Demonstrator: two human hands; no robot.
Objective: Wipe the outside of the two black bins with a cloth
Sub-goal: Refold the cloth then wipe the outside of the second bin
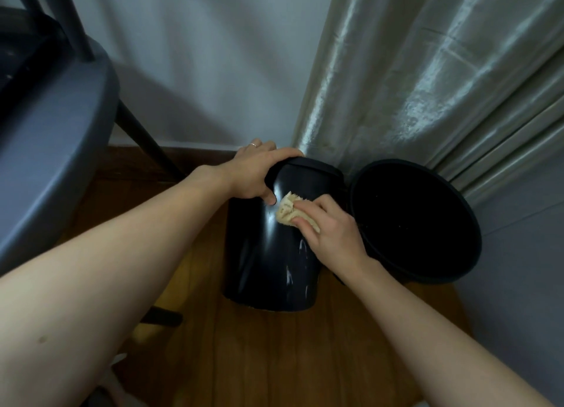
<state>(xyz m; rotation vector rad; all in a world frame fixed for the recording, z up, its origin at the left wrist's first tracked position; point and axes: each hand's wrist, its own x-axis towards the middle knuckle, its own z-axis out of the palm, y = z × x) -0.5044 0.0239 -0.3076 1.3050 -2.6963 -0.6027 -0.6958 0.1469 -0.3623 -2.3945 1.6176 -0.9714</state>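
Note:
A glossy black bin (268,254) is tipped away from me on the wooden floor, its base toward me. My left hand (259,171) grips its far rim, thumb on the side wall. My right hand (329,226) holds a beige cloth (288,212) and presses it on the bin's upper side. Pale streaks show lower on that wall. A second black bin (457,248) stands just to the right, upright, its open mouth facing me, touching or nearly touching the first.
A shiny grey-green curtain (427,86) hangs behind the bins. A grey chair seat (52,150) with dark legs stands at the left. White wall behind, wooden floor (274,354) toward me.

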